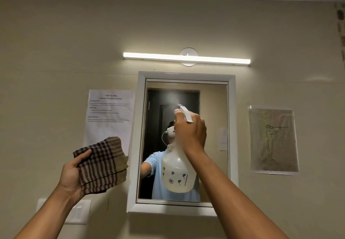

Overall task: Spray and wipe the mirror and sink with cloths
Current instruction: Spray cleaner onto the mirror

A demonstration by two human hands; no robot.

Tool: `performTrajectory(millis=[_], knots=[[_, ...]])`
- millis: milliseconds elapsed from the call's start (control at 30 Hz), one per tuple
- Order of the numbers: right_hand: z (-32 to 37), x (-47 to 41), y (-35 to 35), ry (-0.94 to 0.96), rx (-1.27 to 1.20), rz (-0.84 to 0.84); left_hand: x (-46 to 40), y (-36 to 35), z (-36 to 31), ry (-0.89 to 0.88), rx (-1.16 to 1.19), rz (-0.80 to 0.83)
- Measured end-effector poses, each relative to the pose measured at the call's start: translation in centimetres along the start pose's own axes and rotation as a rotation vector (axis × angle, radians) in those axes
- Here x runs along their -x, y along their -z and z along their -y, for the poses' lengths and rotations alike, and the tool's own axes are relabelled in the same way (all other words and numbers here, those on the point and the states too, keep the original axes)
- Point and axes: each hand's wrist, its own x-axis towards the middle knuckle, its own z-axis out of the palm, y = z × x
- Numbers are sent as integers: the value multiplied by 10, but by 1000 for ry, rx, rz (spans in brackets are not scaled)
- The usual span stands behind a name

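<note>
Spraying the mirror (211, 108), with the sink out of view.
The right hand (190, 132) gripped the neck of the bottle (177, 173), nozzle toward the glass, mist faintly visible; its trigger finger was hidden. The left hand (71, 175) held a folded checked cloth (104, 164) beside the frame. Text on the paper (110, 108) was illegible.

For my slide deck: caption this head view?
Right hand sprays bottle at mirror; left hand holds checked cloth.
</note>
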Motion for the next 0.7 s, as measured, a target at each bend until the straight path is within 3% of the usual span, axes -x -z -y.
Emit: performTrajectory(millis=[533,700], knots=[[-9,53,-31,-57,-84,137,7,23,5,44,11,-64],[-32,58,-5,-98,-57,44,17,13,12,54,6,-18]])
